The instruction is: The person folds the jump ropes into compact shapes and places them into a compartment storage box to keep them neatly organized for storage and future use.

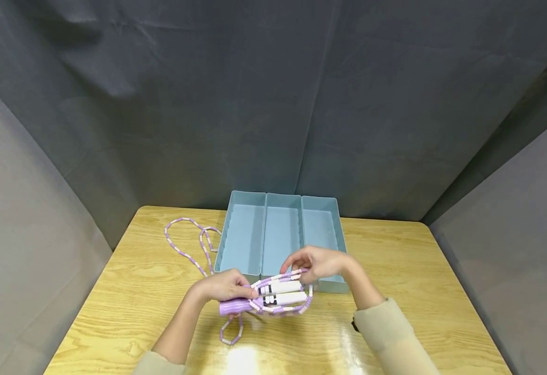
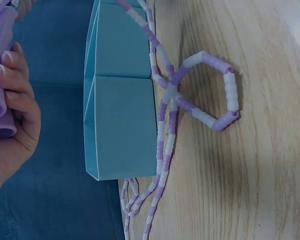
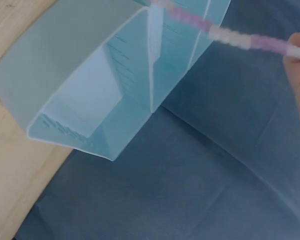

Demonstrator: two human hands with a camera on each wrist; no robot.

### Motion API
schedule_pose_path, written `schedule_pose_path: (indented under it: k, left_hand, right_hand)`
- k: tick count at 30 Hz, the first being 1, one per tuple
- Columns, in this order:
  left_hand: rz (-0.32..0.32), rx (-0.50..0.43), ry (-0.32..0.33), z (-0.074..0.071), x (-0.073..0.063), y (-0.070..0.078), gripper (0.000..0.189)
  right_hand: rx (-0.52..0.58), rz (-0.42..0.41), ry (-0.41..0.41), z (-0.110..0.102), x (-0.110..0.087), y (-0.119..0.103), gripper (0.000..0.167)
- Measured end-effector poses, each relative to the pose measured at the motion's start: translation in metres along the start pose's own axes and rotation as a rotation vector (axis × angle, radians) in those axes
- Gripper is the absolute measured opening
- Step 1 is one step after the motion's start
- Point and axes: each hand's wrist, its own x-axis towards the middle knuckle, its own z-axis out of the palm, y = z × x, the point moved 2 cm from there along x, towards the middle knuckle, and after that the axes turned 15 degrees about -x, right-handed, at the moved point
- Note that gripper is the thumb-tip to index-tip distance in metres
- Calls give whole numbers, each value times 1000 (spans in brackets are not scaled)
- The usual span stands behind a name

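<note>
My left hand [image 1: 224,286] is curled firmly round the purple ends of the two handles [image 1: 233,306], thumb on top and fingers wrapped beneath, holding them side by side with their white ends pointing to my right. My right hand [image 1: 322,262] comes in from the right, bent down at the wrist, thumb and fingertips pinching the rope [image 1: 309,299] near those white ends.

I'd judge the gathering about halfway: the handles are paired, and several strands already run along them and bend round past the white ends. Left to gather, I think, is the slack: a small loop dangles below my left hand, whether touching the worktop [image 1: 395,291] I can't tell, and longer loops lie loose farther off to the left. No finished coil or tie shows.

Just beyond my hands is the blue tray [image 1: 239,234], its three compartments running away from me. Handles and bundled strands are above the worktop by its near side; the loose far loops lie beside its left wall.
</note>
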Motion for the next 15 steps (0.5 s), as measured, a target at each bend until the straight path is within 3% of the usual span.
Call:
schedule_pose_path:
  k: [8, 11, 15]
  left_hand:
    - [53, -4, -9, -2, 0, 1, 34]
    - [91, -36, -10, -2, -1, 2, 34]
    - [155, -57, 6, -1, 0, 7, 36]
  right_hand:
    - [-135, 3, 150, -1, 0, -1, 25]
    - [-92, -26, 210, 2, 1, 6, 23]
    - [52, -89, 297, 10, 5, 19, 25]
